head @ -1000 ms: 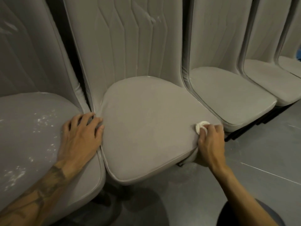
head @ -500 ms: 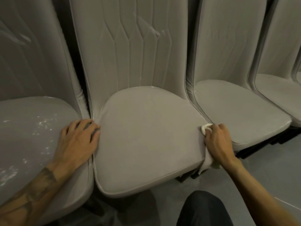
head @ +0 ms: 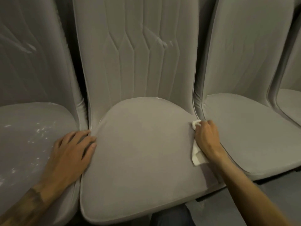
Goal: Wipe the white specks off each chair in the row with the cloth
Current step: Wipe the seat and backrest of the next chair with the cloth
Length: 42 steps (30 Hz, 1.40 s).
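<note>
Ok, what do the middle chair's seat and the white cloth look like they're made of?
The middle seat: seemingly matte grey upholstery, suede-like fabric or faux leather; smooth surface, piped edge. The cloth: thin, white, crumples and drapes limply, probably tissue or light wipe; unclear which.

The middle seat (head: 143, 152) lies open between the left hand (head: 71, 154), flat on its left seam, and the right hand (head: 206, 137) (gripping the cloth (head: 196, 154)) at its right edge. Its backrest (head: 135, 54) walls off the rear. The left seat (head: 32, 136) and right seat (head: 244, 131) butt close, leaving only slits.

dim, flat light — soft blur, edges bowed outward
</note>
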### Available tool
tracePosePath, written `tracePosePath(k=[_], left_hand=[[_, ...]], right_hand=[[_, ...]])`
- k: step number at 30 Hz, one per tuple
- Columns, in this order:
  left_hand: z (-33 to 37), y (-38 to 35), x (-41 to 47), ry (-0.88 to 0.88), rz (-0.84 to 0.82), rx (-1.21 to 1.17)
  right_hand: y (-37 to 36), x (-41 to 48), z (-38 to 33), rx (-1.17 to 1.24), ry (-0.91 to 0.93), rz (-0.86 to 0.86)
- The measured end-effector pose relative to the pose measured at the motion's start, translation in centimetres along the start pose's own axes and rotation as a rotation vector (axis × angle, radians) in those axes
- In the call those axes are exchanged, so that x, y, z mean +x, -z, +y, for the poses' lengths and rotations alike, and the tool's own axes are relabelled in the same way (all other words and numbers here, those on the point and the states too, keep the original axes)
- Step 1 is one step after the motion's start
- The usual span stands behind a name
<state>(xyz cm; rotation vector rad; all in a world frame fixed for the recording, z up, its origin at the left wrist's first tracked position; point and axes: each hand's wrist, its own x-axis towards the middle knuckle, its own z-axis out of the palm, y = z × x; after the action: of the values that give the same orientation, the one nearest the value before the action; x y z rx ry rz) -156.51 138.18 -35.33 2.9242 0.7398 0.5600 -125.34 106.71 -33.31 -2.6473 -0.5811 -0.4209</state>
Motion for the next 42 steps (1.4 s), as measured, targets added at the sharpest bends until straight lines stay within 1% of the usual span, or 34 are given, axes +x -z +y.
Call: tracePosePath(k=[1,3,5,9,11,14,15,17,19,22,24,27,29,32,34,36,38,40,42], left_hand=[[0.0,-0.1,0.0,0.002,-0.006,0.006],[-0.1,-0.2,0.0,0.005,-0.008,0.013],[-0.3,-0.2,0.0,0.004,-0.028,0.018],[-0.1,-0.2,-0.2,0.015,-0.038,0.033],[0.2,0.0,-0.1,0.026,-0.029,0.033],[0.5,0.1,0.1,0.037,-0.021,0.036],[0.6,0.0,0.2,0.040,-0.016,0.039],[0.6,-0.1,0.2,0.038,-0.012,0.041],[0.6,-0.2,0.0,0.041,-0.012,0.040],[0.6,0.0,0.0,0.047,-0.021,0.038],[0.7,0.1,-0.1,0.049,-0.020,0.037],[0.7,0.2,-0.1,0.045,-0.010,0.022],[0.5,0.1,-0.1,0.040,0.005,0.008],[0.2,-0.2,-0.1,0.022,0.031,-0.008],[-0.1,-0.4,0.0,0.009,0.026,-0.011],[-0.2,-0.4,-0.1,0.001,0.016,-0.010],[-0.2,-0.3,-0.1,-0.003,0.016,-0.005],[-0.2,-0.4,0.0,-0.001,0.034,-0.006],[-0.1,-0.6,0.0,0.001,0.061,-0.011]], right_hand=[[-0.8,1.8,-0.6,0.018,-0.022,-0.021],[-2.1,3.9,-1.2,0.063,0.002,-0.030],[-2.0,3.2,-0.9,0.069,0.028,-0.030],[-0.6,-1.0,1.4,0.040,0.077,-0.021],[-0.9,-0.4,0.8,0.048,0.083,-0.017],[-2.7,2.9,-1.5,0.007,0.167,-0.002],[-3.3,4.3,-2.3,-0.002,0.159,-0.018],[-4.3,6.2,-3.5,-0.026,0.072,-0.045],[-5.4,6.8,-4.1,-0.065,0.045,-0.041],[-5.8,4.8,-4.7,-0.235,0.112,0.059],[-5.8,4.1,-4.6,-0.201,0.133,0.096],[-6.7,6.0,-5.1,0.048,0.016,0.010],[-7.8,7.4,-6.8,0.061,0.017,-0.067],[-9.2,9.1,-10.2,0.110,0.082,-0.092],[-9.8,10.3,-11.6,0.152,0.167,-0.126],[-10.0,11.1,-11.3,0.148,0.257,-0.191],[-9.8,10.9,-9.9,0.142,0.306,-0.179],[-9.9,10.6,-8.8,0.146,0.286,-0.133],[-10.7,10.9,-9.3,0.135,0.256,-0.108]])
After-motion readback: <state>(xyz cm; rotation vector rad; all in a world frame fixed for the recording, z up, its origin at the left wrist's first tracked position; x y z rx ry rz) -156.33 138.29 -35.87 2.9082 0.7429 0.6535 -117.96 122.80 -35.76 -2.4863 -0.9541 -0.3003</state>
